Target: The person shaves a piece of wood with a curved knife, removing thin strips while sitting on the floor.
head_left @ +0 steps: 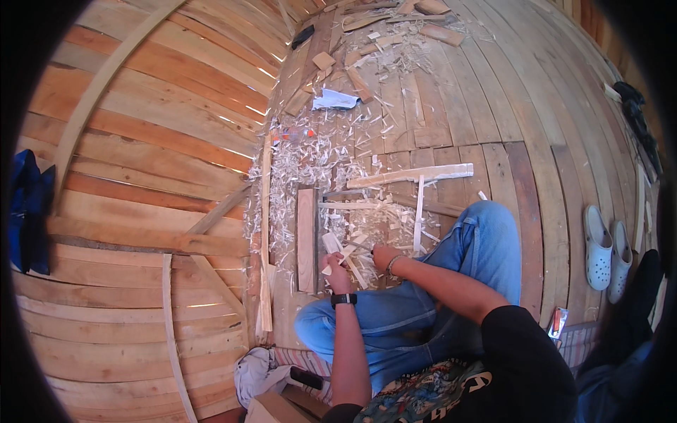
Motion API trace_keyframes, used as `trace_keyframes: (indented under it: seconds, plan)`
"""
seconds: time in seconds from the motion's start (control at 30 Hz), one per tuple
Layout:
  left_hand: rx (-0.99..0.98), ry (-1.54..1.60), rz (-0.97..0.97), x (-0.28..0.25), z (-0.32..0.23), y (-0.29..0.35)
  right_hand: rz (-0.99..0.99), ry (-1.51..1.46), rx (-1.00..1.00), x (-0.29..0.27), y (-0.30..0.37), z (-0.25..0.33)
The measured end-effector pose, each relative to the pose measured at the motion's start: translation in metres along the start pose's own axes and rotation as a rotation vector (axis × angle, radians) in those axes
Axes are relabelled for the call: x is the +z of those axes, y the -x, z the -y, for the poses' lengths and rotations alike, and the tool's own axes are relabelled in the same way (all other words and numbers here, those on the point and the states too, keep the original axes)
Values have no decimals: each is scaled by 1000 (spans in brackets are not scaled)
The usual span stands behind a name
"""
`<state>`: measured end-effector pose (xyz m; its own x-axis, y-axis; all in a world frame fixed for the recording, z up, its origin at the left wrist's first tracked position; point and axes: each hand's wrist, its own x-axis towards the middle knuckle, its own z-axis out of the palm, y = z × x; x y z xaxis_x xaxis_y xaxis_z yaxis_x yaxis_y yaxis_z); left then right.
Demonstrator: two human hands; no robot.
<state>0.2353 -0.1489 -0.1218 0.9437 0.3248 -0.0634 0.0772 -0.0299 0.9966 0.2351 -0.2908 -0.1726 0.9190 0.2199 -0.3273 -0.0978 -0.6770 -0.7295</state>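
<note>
I sit on the plank floor with both hands in front of my crossed legs. My left hand, below a black wristband, is closed round the lower end of a short pale piece of wood. To its right, my right hand grips what looks like a knife, its handle hidden in the fist. The thin blade points left toward the wood; whether it touches cannot be made out. Wood shavings and slivers lie under and around both hands.
Left of my hands lies a thick wooden block, with a long strip beyond it. Ahead are a pale carved stick and wood offcuts. Light clogs and another person's dark-clad leg are at right. A phone lies near left.
</note>
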Motion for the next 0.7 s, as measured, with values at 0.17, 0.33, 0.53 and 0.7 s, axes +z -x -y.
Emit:
trace_keyframes:
  seconds: [0.17,0.33,0.53,0.7]
  plan:
    - [228,193,80,28,-59,37,-287,-368,-194,-38,-3,-23]
    - [643,287,40,13,-169,98,-41,-1269,-190,-162,75,87]
    - [839,50,205,11,-229,145,-113,-1339,-625,-230,123,160]
    - [934,9,243,22,-246,158,-295,-1293,-732,-227,141,137]
